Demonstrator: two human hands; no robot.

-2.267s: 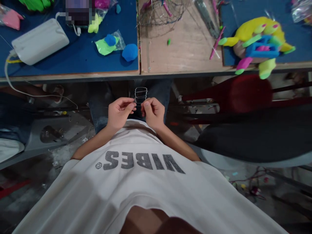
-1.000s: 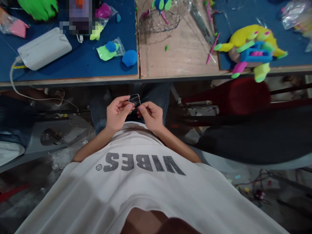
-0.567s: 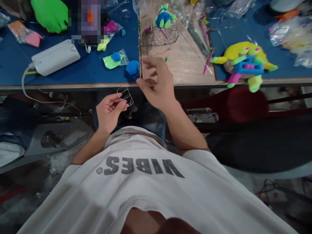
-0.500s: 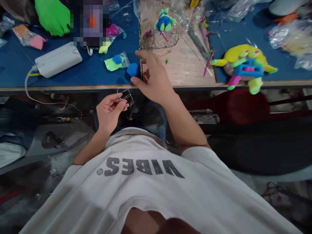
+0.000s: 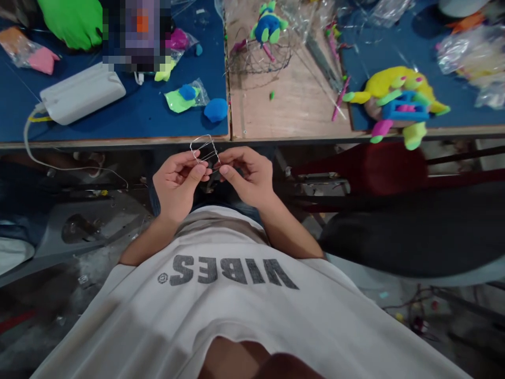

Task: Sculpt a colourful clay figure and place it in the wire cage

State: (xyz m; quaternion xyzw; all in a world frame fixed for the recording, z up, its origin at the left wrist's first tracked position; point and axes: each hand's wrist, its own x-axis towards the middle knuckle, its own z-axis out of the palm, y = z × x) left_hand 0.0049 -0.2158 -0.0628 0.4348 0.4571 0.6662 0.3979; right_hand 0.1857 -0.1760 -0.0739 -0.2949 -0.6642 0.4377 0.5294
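Note:
A small frame of thin bent wire (image 5: 204, 150) sits between my two hands, just below the table's front edge and above my lap. My left hand (image 5: 177, 181) pinches its left side with thumb and fingers closed. My right hand (image 5: 246, 176) pinches at its right side, fingers curled together. On the blue mat directly beyond the wire lie a blue clay ball (image 5: 215, 109) and a bag of green and blue clay (image 5: 183, 98).
The table edge (image 5: 118, 142) runs across just beyond my hands. On it are a white box with a cable (image 5: 81, 93), a tangle of wire (image 5: 258, 59), a small blue-green figure (image 5: 268, 23) and a yellow multicoloured clay figure (image 5: 396, 97). A red stool (image 5: 379, 163) stands at right.
My right hand left the wire frame, reached up to the table edge near the blue clay ball, then came back down and closed on the frame again. The left hand kept its hold.

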